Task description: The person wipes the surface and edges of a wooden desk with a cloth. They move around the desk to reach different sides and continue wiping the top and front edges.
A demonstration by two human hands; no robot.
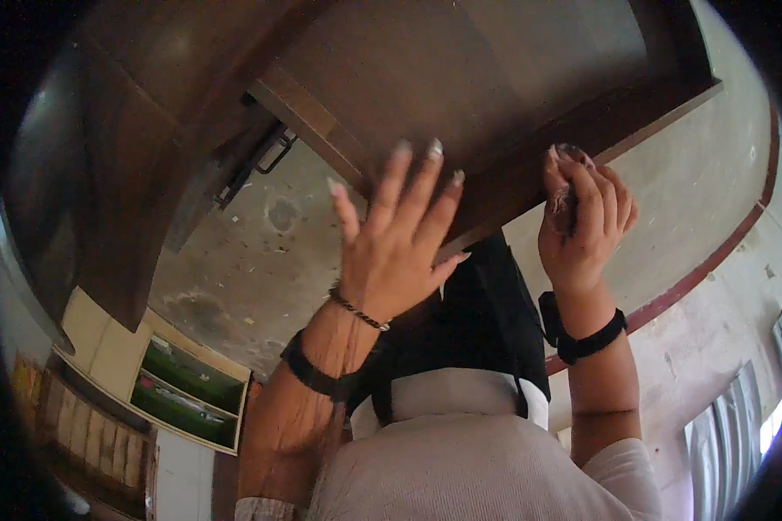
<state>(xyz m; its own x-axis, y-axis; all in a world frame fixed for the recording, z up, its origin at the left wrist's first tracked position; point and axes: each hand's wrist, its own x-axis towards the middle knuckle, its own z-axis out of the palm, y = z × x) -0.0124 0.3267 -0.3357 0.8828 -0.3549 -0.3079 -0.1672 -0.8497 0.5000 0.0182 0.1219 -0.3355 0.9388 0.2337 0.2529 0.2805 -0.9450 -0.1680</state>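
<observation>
My left hand (397, 228) is over the near edge of a dark brown wooden panel (456, 71), perhaps a tabletop. Its fingers are spread and blurred, and it holds nothing. Whether the fingertips touch the wood, I cannot tell. To the right, my right hand (586, 215) grips a dark, crumpled, soft-looking piece (562, 207), possibly cloth, between thumb and fingers. Most of that piece is hidden inside the hand. This hand is at the panel's right edge strip (658, 127). A black band circles each wrist, and a braided bracelet is on the left one.
Another dark brown panel (124, 150) curves along the left. Near it is a black metal handle (279, 151). Litter dots the concrete floor (260, 254). A cream cabinet (242, 407) with green-lined shelves stands lower left, beside slatted wood (98, 433). Grey corrugated material (723, 430) is at lower right.
</observation>
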